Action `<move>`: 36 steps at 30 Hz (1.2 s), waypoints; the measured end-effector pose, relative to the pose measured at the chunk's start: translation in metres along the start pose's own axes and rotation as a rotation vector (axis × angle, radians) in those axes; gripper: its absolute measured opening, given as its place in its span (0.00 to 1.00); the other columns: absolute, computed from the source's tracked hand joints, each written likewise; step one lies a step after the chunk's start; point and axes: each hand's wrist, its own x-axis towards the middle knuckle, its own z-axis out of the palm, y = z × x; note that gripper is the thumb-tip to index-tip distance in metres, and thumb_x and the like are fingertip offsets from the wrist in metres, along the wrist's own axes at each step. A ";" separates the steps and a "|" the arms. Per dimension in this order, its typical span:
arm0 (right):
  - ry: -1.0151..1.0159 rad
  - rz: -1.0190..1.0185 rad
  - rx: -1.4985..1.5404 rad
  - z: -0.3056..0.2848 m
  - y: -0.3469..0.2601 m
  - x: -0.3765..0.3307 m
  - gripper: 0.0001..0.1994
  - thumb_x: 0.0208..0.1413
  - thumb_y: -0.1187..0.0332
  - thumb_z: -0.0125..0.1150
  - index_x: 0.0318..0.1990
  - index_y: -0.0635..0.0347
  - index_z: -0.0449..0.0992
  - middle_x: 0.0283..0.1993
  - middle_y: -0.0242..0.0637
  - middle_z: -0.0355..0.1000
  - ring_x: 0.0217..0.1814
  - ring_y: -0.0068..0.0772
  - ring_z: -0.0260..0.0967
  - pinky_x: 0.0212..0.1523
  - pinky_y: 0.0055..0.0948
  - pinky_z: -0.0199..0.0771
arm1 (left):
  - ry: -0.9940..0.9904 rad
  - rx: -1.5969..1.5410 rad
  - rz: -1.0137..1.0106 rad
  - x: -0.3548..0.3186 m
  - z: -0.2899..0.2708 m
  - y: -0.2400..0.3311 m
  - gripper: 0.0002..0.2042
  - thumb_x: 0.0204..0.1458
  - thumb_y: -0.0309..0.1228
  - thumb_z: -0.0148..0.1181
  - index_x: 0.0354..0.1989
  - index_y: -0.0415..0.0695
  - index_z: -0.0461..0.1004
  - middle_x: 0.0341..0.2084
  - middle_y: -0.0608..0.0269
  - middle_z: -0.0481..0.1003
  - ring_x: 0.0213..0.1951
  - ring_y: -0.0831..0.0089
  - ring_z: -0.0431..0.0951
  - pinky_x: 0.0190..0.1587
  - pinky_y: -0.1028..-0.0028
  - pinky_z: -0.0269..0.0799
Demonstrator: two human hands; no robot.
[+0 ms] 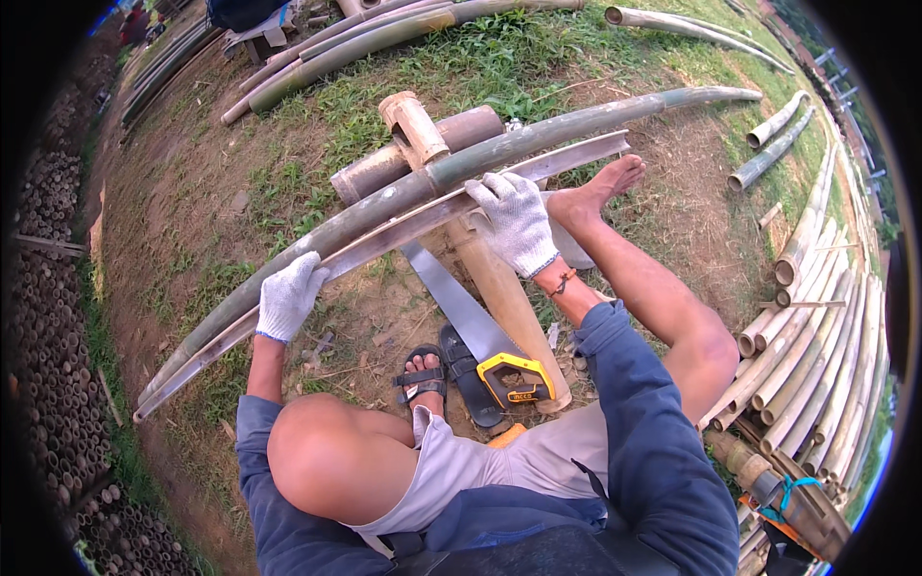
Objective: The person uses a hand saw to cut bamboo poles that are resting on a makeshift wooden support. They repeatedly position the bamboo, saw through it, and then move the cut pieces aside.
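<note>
Both of my hands wear white knitted gloves. A long green-grey bamboo pole (370, 205) runs from lower left to upper right. Along its near side lies a long, straight, angle-shaped bar (403, 227), pale and apparently metal. My left hand (290, 296) is closed at the edge of the bar, left of the middle. Farther right, my right hand (514, 223) has its fingers curled over the same bar, close to the pole. Below the bar, a handsaw (463, 305) with a yellow and black handle rests by a loose black sandal (468, 379), touched by neither hand.
A bamboo stand (415, 130) supports the pole, with a thick bamboo leg (504, 312) extending toward me. My bare right foot (600, 192) is near the bar's far end. Bamboo poles (816, 355) are piled at right; stacked cut bamboo (58, 317) fills the left side.
</note>
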 end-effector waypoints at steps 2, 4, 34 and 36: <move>-0.209 0.095 -0.004 -0.003 -0.004 -0.003 0.25 0.52 0.67 0.73 0.60 0.52 0.82 0.53 0.40 0.79 0.60 0.52 0.76 0.62 0.55 0.75 | -0.199 -0.094 -0.179 -0.017 -0.012 0.010 0.19 0.64 0.44 0.76 0.56 0.47 0.81 0.36 0.49 0.87 0.37 0.47 0.90 0.39 0.54 0.85; -0.274 0.108 -0.018 0.000 -0.007 -0.004 0.25 0.53 0.67 0.72 0.61 0.52 0.82 0.52 0.40 0.79 0.57 0.52 0.76 0.59 0.54 0.75 | -0.195 -0.081 -0.129 -0.028 -0.024 0.015 0.23 0.62 0.48 0.78 0.58 0.49 0.80 0.36 0.50 0.87 0.37 0.46 0.90 0.40 0.53 0.85; -0.264 0.053 -0.480 0.025 0.101 0.053 0.11 0.65 0.65 0.64 0.52 0.47 0.82 0.52 0.37 0.83 0.60 0.45 0.78 0.61 0.51 0.73 | -0.274 -0.220 -0.426 0.081 0.024 0.001 0.27 0.64 0.63 0.69 0.55 0.52 0.87 0.38 0.48 0.90 0.43 0.46 0.91 0.50 0.50 0.85; -0.244 0.071 -0.447 0.033 0.105 0.043 0.19 0.66 0.66 0.61 0.64 0.50 0.80 0.63 0.42 0.79 0.68 0.49 0.75 0.67 0.56 0.70 | -0.292 -0.208 -0.409 0.084 0.027 0.002 0.29 0.63 0.67 0.67 0.53 0.54 0.87 0.36 0.49 0.89 0.42 0.46 0.91 0.49 0.50 0.85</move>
